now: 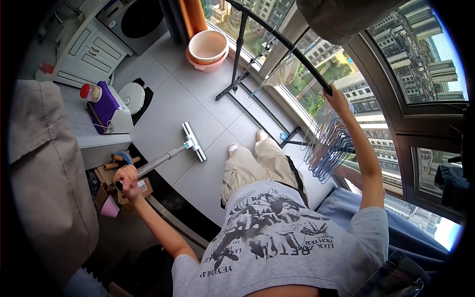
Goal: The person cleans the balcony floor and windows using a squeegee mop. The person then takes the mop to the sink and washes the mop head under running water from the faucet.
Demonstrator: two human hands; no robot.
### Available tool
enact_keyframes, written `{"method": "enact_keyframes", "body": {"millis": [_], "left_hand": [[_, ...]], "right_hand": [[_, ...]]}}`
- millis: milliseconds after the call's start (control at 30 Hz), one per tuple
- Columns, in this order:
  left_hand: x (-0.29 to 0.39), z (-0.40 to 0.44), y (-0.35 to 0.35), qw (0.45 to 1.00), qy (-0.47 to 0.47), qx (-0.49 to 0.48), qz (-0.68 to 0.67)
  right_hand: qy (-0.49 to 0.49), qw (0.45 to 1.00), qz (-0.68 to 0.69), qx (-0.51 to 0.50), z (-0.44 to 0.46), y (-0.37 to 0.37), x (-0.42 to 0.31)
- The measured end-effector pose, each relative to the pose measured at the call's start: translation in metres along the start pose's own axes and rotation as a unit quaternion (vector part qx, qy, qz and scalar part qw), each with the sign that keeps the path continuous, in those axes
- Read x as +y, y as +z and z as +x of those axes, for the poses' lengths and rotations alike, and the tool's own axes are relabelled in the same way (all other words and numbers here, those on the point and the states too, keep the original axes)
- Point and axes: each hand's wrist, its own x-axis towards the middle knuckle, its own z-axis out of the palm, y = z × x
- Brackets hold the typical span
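My left hand (127, 180) is closed around the upper end of a grey mop handle (161, 161). The mop's flat white and dark head (193, 142) rests on the tiled floor, ahead and left of my feet. On the right, my raised right hand (338, 100) wraps around the black bar of a clothes rack (309, 64). Just below that hand, a bunch of blue and grey hangers (327, 146) hangs close to my forearm. The rack's black base stands on the floor beside the window.
Two stacked basins (208, 47) stand near the orange curtain (193, 20). A round white robot vacuum (132, 98) is at the left, by a white unit with a purple cloth (103, 106). Cardboard boxes (141, 190) sit below my left hand. A washing machine (136, 22) is at the back.
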Motion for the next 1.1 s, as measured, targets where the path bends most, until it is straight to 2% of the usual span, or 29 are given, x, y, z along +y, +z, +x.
{"method": "enact_keyframes", "body": {"millis": [200, 300, 367, 433, 467, 500, 533, 567, 633, 667, 700, 767, 833, 867, 900, 933, 1000, 1100], "left_hand": [[0.003, 0.004, 0.003, 1.0, -0.005, -0.001, 0.01], [0.004, 0.005, 0.012, 1.0, -0.004, 0.0, 0.012], [0.003, 0.004, 0.016, 1.0, -0.007, -0.008, 0.019], [0.002, 0.001, 0.018, 1.0, 0.001, -0.003, 0.017], [0.003, -0.001, 0.019, 0.999, 0.006, 0.016, 0.032], [0.005, -0.004, 0.018, 0.999, 0.019, 0.025, 0.033], [0.005, -0.006, 0.015, 0.998, 0.034, 0.034, 0.035], [0.007, -0.01, 0.013, 0.996, 0.036, 0.072, 0.028], [0.016, -0.021, -0.003, 0.989, 0.035, 0.138, 0.048], [0.023, -0.028, -0.017, 0.987, 0.039, 0.148, 0.045], [0.035, -0.037, -0.03, 0.976, 0.023, 0.211, 0.047], [0.06, -0.043, -0.053, 0.968, 0.005, 0.248, -0.025], [0.083, -0.053, -0.087, 0.925, 0.047, 0.369, 0.07], [0.095, -0.065, -0.11, 0.935, 0.021, 0.335, 0.114], [0.1, -0.077, -0.12, 0.922, 0.003, 0.357, 0.153], [0.092, -0.091, -0.125, 0.905, -0.006, 0.383, 0.187], [0.066, -0.126, -0.136, 0.869, -0.025, 0.43, 0.241], [-0.017, -0.182, -0.159, 0.823, -0.085, 0.485, 0.282]], "right_hand": [[-0.001, 1.0, -0.02, 0.007, 0.012, 0.002, -0.017], [0.054, 0.994, -0.089, -0.013, 0.011, -0.001, -0.028], [-0.068, 0.977, -0.139, 0.146, 0.005, 0.009, -0.031], [-0.103, 0.956, -0.079, 0.264, -0.014, 0.012, -0.091], [-0.122, 0.96, 0.032, 0.249, -0.026, 0.031, -0.116], [-0.12, 0.963, 0.143, 0.193, -0.041, 0.059, -0.139], [-0.105, 0.954, 0.269, 0.077, -0.056, 0.102, -0.155], [-0.099, 0.934, 0.341, -0.044, -0.073, 0.149, -0.164], [-0.078, 0.936, 0.266, -0.216, -0.122, 0.28, -0.141], [-0.027, 0.908, 0.241, -0.343, -0.145, 0.333, -0.12], [0.031, 0.879, 0.137, -0.456, -0.157, 0.359, -0.104], [0.021, 0.831, -0.043, -0.554, -0.187, 0.439, -0.039], [0.046, 0.816, -0.085, -0.57, -0.169, 0.466, 0.003], [0.07, 0.841, -0.082, -0.53, -0.158, 0.484, 0.023], [0.091, 0.864, -0.05, -0.493, -0.151, 0.506, 0.047], [0.114, 0.883, -0.018, -0.456, -0.147, 0.526, 0.075], [0.136, 0.899, -0.041, -0.415, -0.143, 0.575, 0.135], [0.161, 0.898, -0.093, -0.4, -0.131, 0.625, 0.203]]}}
